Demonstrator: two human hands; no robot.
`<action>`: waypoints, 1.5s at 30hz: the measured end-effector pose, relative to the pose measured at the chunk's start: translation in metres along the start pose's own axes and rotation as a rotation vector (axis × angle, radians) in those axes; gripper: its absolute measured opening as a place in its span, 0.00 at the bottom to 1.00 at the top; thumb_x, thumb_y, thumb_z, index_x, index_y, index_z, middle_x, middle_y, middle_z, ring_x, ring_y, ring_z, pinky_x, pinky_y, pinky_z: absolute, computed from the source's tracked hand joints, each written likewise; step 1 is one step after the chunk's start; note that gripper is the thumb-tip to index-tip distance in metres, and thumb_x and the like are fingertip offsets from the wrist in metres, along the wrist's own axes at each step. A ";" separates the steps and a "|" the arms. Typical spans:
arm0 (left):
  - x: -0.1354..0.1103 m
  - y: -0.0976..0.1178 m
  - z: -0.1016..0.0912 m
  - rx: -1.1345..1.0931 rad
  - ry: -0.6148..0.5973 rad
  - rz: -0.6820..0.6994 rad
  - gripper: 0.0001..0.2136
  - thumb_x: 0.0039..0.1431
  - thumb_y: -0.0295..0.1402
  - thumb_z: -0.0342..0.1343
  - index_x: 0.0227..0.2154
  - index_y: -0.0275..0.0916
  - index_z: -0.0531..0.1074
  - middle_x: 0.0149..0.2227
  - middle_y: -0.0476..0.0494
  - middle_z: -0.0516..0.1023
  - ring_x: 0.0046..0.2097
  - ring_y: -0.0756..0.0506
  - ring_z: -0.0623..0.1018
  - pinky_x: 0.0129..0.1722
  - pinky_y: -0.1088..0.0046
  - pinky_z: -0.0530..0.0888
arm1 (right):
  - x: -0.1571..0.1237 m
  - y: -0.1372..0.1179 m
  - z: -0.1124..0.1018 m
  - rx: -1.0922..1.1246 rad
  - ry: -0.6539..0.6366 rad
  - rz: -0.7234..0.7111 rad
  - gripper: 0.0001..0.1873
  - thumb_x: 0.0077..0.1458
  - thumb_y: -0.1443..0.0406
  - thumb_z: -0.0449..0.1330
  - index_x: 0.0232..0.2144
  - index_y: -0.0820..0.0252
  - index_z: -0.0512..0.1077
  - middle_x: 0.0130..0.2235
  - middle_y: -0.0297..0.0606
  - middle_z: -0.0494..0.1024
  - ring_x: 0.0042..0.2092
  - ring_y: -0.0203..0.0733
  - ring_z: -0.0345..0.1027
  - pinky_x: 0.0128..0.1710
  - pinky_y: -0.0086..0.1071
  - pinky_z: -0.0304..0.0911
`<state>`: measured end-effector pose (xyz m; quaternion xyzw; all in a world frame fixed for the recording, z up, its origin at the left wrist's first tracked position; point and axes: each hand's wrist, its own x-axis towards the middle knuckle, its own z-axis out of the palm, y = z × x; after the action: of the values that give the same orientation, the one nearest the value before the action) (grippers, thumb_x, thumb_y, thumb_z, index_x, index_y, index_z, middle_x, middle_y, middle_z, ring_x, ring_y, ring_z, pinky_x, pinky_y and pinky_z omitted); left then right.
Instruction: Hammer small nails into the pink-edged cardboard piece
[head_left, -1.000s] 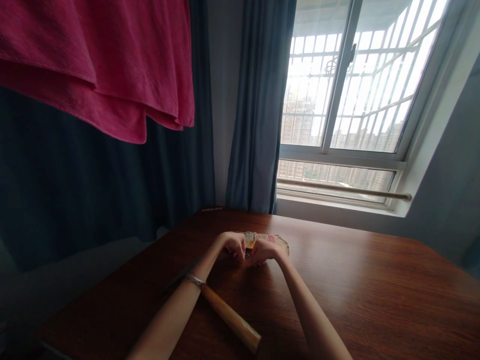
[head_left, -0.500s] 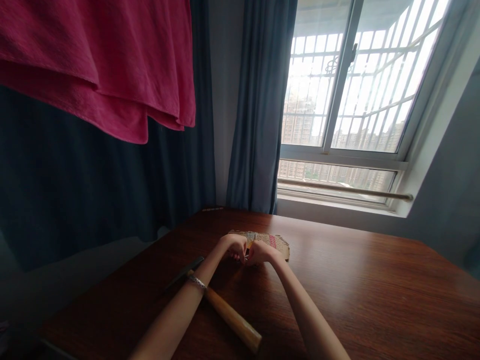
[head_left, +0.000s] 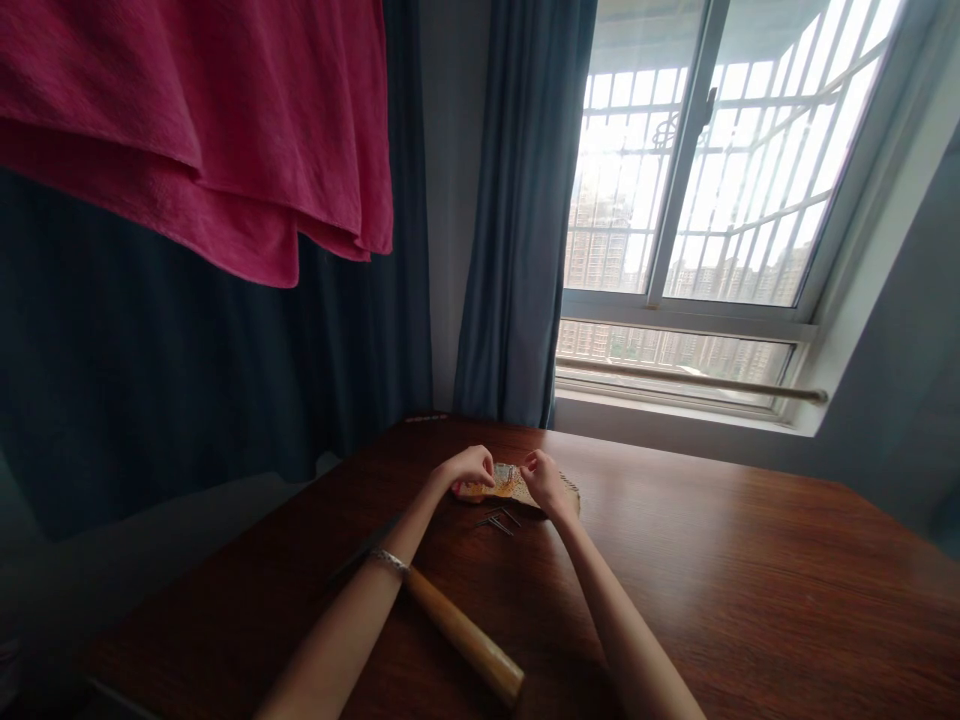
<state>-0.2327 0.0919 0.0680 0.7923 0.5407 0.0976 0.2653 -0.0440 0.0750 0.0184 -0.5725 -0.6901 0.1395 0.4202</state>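
Note:
A flat, patterned piece with a ragged right edge and pink and orange patches (head_left: 564,488) lies on the table. Above its left part, my left hand (head_left: 472,465) is closed with fingers curled; anything it holds is too small to make out. My right hand (head_left: 546,482) hovers over the right part, thumb and fingers pinched, their contents unclear. Between the hands, small shiny metal bits (head_left: 511,473) show on the piece. Several thin nails (head_left: 496,522) are scattered just in front of it. Under my left forearm lies a hammer (head_left: 469,635), its wooden handle pointing toward me and its dark head partly hidden.
The brown wooden table (head_left: 712,590) reaches back to a blue curtain (head_left: 502,230) and a barred window (head_left: 660,200). A pink towel (head_left: 225,130) hangs at upper left, above the table's height.
My hands, together low at the piece's front edge before, have moved up and apart over it. The loose nails and the middle of the piece now show. The hammer stays put.

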 end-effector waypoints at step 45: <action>0.039 -0.047 0.044 -0.172 0.111 0.138 0.19 0.34 0.37 0.63 0.32 0.33 0.73 0.26 0.48 0.72 0.29 0.49 0.70 0.27 0.77 0.64 | -0.025 0.006 0.028 0.188 0.087 0.002 0.16 0.49 0.59 0.53 0.18 0.60 0.74 0.23 0.35 0.76 0.26 0.37 0.65 0.27 0.27 0.57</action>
<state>-0.2360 0.1260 0.0015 0.7952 0.4885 0.2052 0.2948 -0.0606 0.0618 -0.0132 -0.5368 -0.6547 0.1790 0.5013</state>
